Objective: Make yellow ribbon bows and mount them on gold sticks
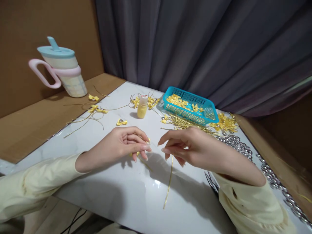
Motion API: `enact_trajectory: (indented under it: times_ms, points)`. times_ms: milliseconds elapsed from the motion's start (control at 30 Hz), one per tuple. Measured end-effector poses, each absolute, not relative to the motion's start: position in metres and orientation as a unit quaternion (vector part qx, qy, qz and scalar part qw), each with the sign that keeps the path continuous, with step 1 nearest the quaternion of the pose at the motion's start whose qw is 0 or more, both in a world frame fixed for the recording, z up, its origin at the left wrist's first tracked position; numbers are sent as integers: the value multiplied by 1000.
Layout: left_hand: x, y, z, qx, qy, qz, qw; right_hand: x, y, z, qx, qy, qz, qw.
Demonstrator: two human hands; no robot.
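Note:
Over the middle of the white table, my left hand pinches a small yellow ribbon bow, mostly hidden by the fingers. A short gold cord hangs below that bow. To its right, my right hand has its fingers curled, with a gold cord hanging down beneath them; whether the fingertips grip it is unclear. The two hands are a small gap apart. A finished-looking yellow bow lies just beyond my left hand. A bundle of gold cords lies behind my right hand.
A blue basket holds yellow bows. Near it stands a small yellow bottle. Silver rings spread along the right edge, and scissors lie by my right sleeve. A tumbler stands at the left.

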State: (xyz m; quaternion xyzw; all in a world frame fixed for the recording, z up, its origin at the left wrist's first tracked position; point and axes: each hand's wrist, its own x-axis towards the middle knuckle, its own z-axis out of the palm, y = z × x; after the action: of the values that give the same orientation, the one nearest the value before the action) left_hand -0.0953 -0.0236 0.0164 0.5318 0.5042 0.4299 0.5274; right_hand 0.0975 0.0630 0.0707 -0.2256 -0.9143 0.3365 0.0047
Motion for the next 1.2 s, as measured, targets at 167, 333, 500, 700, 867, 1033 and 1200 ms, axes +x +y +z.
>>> enact_trajectory:
  times_ms: [167,333,500,700,867,1033,1200]
  points:
    - [-94,-24,18,552,503,429,508,108,65,81,-227,-916,332,-6]
    - [-93,-25,19,548,506,435,504,111,64,85,-264,-882,390,3]
    - [-94,-26,18,548,523,421,499,102,59,74,-287,-824,487,34]
    - [-93,-26,20,537,533,414,506,96,52,66,-284,-783,549,65]
    - [-93,-27,19,533,530,423,506,94,50,67,-294,-783,541,90]
    - [-92,-31,12,552,556,433,446,90,56,64,-323,-782,532,33]
    - [-91,-33,6,599,554,448,365,86,67,53,-307,-740,596,-55]
